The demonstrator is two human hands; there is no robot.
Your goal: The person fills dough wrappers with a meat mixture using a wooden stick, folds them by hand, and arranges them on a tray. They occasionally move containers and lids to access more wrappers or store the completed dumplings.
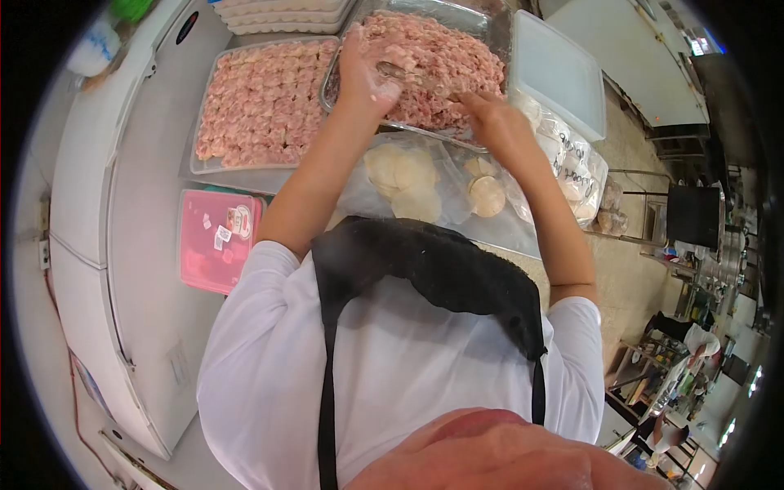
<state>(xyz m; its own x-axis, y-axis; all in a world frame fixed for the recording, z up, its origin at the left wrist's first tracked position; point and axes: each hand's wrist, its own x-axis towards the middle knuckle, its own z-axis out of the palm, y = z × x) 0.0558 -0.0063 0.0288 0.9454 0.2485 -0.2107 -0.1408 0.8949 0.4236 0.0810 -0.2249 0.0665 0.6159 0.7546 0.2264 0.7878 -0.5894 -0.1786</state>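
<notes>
My left hand is cupped at the near left edge of a metal tray heaped with pink minced meat; what lies in its palm is too small to make out. My right hand, at the tray's near right side, is closed round a thin metal spatula, whose tip reaches the left palm. Left of this tray, a clear tray holds rows of meat-topped pieces. Pale round wrappers lie on plastic nearer my body, with smaller ones to their right.
A pink lidded box sits at the left by a white fridge. Stacked white trays stand behind. To the right are an empty-looking translucent container and marked plastic bags. Two people are far off at lower right.
</notes>
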